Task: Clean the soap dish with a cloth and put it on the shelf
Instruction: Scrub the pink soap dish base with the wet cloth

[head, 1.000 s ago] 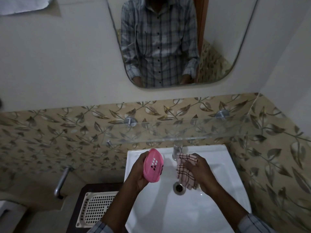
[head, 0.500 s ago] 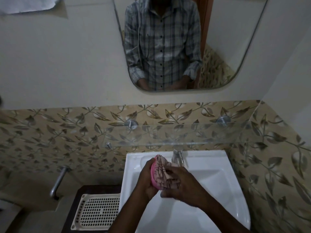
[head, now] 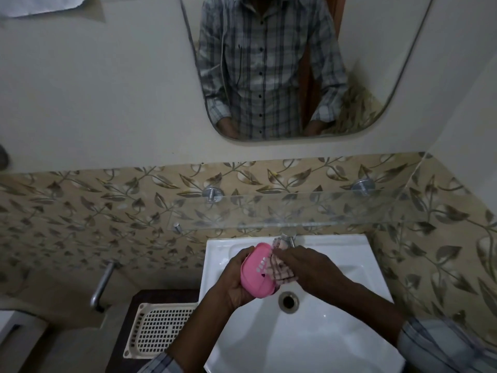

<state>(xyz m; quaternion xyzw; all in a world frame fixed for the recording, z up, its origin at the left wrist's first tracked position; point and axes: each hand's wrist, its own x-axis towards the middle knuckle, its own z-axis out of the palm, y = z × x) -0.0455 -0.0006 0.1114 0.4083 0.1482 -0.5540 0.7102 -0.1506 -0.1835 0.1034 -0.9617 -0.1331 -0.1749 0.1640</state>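
Dim light, fine detail is soft. Left hand (head: 236, 282) holds the pink soap dish (head: 255, 271) from its left side over the white sink (head: 349, 345). The dish is tilted on edge with its slotted face turned right and toward the camera. The left fingers (head: 243, 253) wrap round the far rim, their tips hidden behind the dish, and the palm cups the near-left edge. Right hand (head: 309, 267) comes in from the right. Its fingers (head: 282, 254) curl over a checked cloth (head: 281, 275) and press it onto the right part of the dish face. Most of the cloth is buried under that hand; only a bunched strip shows between the knuckles and the dish, plus a tuft near the tap (head: 290, 236). The tap's top is blurred behind the front edge of the glass shelf (head: 309, 211). The dish hangs above the far-left part of the basin, just left of and beyond the drain (head: 288, 301), and touches nothing but hand and cloth. The shelf runs along the tiled wall just beyond and above the hands on two metal pegs, with bare glass across its width. Both sleeves are cut off by the bottom edge. A cream perforated tray (head: 158, 332) sits on the dark surface left of the sink, its right end hidden by the left forearm. A metal grab bar (head: 102, 284) is fixed to the wall further left. The mirror (head: 390, 63) above shows a checked shirt, with its top cropped.
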